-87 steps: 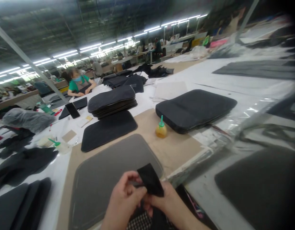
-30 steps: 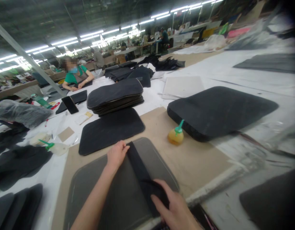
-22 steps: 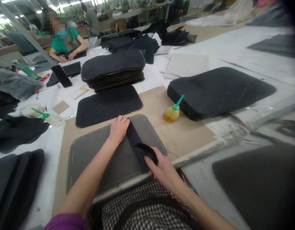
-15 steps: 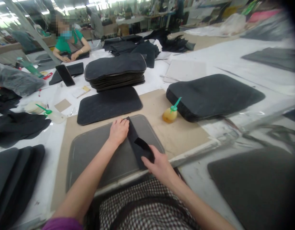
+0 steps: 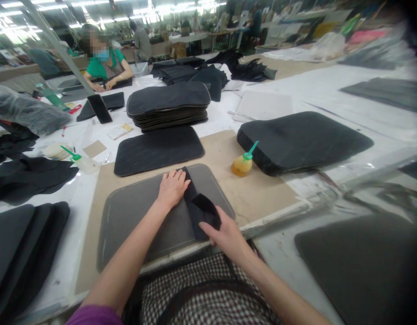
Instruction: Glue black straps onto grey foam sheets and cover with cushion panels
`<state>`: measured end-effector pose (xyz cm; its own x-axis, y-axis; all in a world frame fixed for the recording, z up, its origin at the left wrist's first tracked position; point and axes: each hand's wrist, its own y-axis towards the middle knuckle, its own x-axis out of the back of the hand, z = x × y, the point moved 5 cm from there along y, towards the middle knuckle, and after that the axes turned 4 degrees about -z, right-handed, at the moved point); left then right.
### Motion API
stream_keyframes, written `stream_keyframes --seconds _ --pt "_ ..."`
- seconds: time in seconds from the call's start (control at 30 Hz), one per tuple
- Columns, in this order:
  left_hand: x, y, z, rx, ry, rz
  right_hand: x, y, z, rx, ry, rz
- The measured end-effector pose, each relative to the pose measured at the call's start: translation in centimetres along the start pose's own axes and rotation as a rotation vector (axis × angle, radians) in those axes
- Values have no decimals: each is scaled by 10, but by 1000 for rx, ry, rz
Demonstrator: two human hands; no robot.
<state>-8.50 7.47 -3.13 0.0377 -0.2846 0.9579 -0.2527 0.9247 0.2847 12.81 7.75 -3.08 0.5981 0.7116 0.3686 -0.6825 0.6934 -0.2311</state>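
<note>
A grey rounded panel (image 5: 144, 216) with pale marks along its edge lies in front of me. Across its right part runs a black fabric strip (image 5: 192, 212). Near the far end of that strip, my left hand (image 5: 173, 188) presses down, palm low, fingers laid out and thumb pointing sideways. At the near end, my right hand (image 5: 225, 230) pinches a black piece between thumb and fingers; it curls up off the panel as a flap (image 5: 206, 207). Whether flap and strip are one piece I cannot tell. My right fingertips are partly hidden behind it.
Beyond the panel lies a black panel (image 5: 159, 151), with a stack of panels (image 5: 169, 101) behind. A glue bottle (image 5: 241, 166) stands beside a thick black stack (image 5: 306, 140) on the right. More panels (image 5: 29, 243) lie left. A co-worker (image 5: 107, 67) sits across the table.
The view has tilted up slightly. The curled black flap now stands wider open by my right hand. My left thumb has moved out from the fingers, over the strip.
</note>
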Motion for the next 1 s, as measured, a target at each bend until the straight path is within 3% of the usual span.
stream_keyframes --seconds 0.17,0.43,0.6,0.7,0.77,0.87,0.93,1.0 --pt "1 -1 1 2 -14 2 0 1 -1 76 -216 -69" --pt "2 -2 -1 11 -36 5 -11 -1 -3 171 -571 -21" --pt "5 -3 -2 12 -41 -25 -14 -14 6 369 -772 -60" --pt "8 -2 -1 25 -67 -57 -13 -24 5 415 -822 -38" --pt "11 1 0 41 -97 -80 -8 -31 4 419 -761 -6" --pt "16 6 2 82 -167 -112 4 -45 11 399 -476 99" --pt "21 11 3 122 -236 -136 14 -54 15 261 -218 207" --pt "31 15 4 166 -323 -175 21 -63 16 -3 73 288"
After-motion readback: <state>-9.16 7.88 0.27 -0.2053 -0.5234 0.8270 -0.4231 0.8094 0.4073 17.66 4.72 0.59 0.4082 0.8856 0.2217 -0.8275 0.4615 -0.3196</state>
